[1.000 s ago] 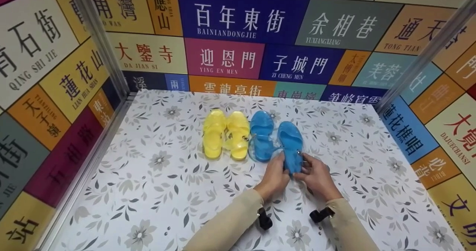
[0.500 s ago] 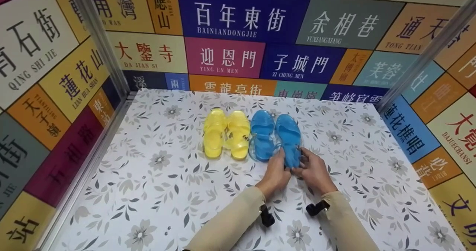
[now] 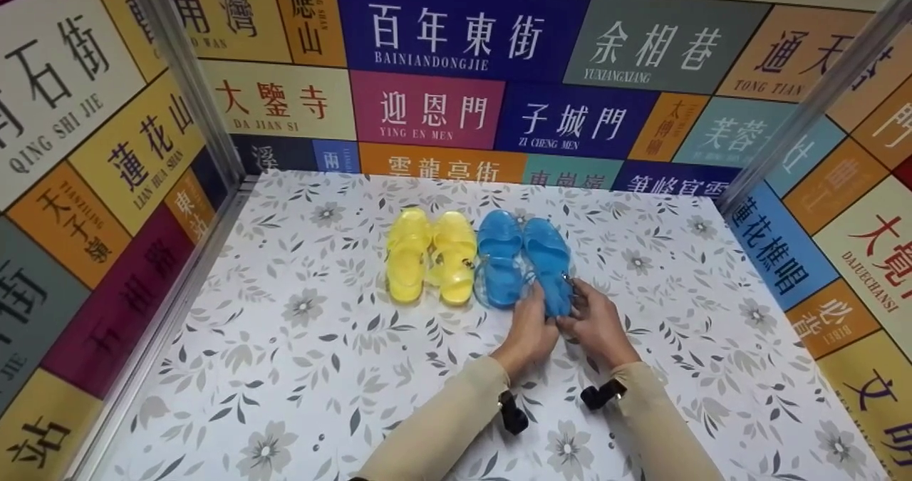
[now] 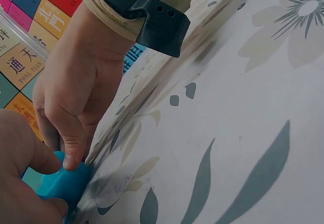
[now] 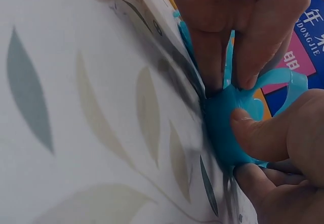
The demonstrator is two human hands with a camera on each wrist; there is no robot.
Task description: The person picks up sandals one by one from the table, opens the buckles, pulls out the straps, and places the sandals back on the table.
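Note:
On the patterned table stands a blue jelly sandal point(image 3: 547, 246), toe pointing away, its heel between both hands. My left hand point(image 3: 531, 328) grips the heel from the left side. From the right, my right hand point(image 3: 597, 323) holds the same heel, fingers at the buckle side. The right wrist view shows thumb and fingers pressing around the blue heel point(image 5: 223, 128), with a strap standing up. In the left wrist view the heel point(image 4: 66, 183) is pinched low by the table. Close on the left lies the other blue sandal point(image 3: 500, 242), toes side by side.
A pair of yellow sandals, the left one point(image 3: 408, 256) and the right one point(image 3: 454, 253), lies just left of the blue ones. The white table point(image 3: 285, 381) has a leaf print. Walls with coloured signs point(image 3: 463, 32) enclose its back and sides.
Both hands have slid the right blue sandal away from the body and leftward, up against the other blue sandal. The yellow pair and the left blue sandal have stayed in place.

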